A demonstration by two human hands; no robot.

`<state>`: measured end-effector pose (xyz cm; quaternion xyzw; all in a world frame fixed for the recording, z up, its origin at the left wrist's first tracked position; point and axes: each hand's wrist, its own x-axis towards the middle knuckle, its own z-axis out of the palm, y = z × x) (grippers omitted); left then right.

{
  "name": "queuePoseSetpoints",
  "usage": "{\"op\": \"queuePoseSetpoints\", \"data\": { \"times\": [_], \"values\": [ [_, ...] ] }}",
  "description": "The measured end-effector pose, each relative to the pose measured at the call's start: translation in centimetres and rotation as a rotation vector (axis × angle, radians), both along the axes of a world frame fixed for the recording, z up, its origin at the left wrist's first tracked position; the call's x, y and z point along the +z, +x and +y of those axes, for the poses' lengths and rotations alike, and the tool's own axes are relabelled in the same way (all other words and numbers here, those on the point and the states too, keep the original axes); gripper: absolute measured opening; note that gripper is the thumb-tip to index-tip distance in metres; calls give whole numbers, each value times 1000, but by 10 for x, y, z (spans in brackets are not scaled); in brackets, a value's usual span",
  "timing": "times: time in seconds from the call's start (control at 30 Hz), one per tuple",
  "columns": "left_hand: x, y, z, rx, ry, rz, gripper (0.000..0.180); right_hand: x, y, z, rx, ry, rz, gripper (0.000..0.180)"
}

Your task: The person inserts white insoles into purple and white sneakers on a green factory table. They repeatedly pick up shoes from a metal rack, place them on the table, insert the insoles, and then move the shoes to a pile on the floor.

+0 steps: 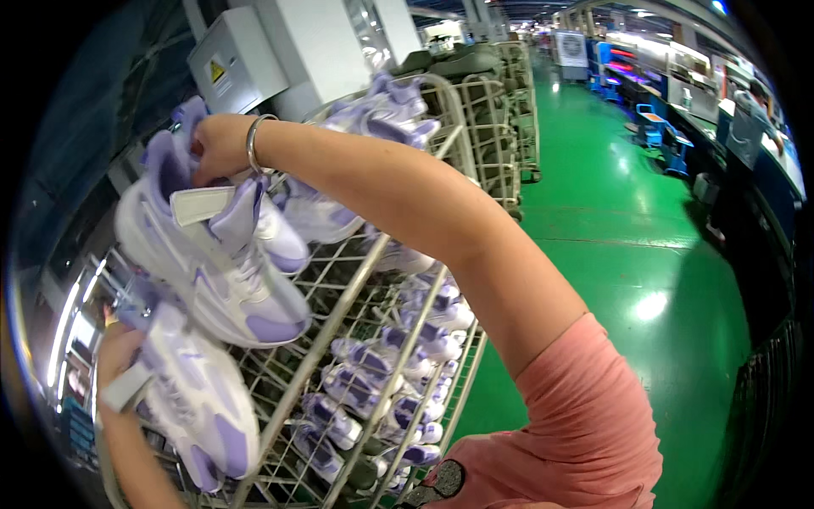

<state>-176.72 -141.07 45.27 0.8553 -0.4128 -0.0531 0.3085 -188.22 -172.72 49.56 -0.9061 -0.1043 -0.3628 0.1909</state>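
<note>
My right hand (219, 146), with a silver bangle on its wrist, reaches across to the upper left and grips the heel of a white and lilac sneaker (220, 254) that hangs with its toe pointing down to the right. My left hand (117, 352) at the lower left holds a second white and lilac sneaker (199, 399) by its heel end. Both shoes are in front of a wire rack cart (339, 297) whose shelves carry several matching sneakers (373, 373).
More sneakers (386, 114) sit on the rack's top. A grey electrical box (237, 64) hangs on a pillar behind. Further wire carts (496, 102) stand in a row beyond. A shiny green floor (627, 254) stretches right toward work stations (678, 93).
</note>
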Motion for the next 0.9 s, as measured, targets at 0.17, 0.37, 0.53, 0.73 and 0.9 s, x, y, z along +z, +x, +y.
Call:
{"op": "queuePoseSetpoints", "data": {
  "times": [0.17, 0.37, 0.53, 0.73, 0.9],
  "values": [
    [-22, -132, -19, 215, -677, 182, 36, -12, -143, -36, 193, 141, -309, 54],
    [-81, -246, -8, 215, -622, 150, 35, -126, -249, -85, 411, 495, 83, 41],
    [-120, -317, 28, 284, -582, 177, 34, -238, -289, -76, 22, -24, 509, 35],
    [-175, -379, 150, 443, -585, 210, 34, -384, -288, 3, 148, -195, 823, 45],
    [-265, -418, 265, 516, -142, -157, 28, -460, -294, 120, 362, -153, 918, 49]
  ]
}}
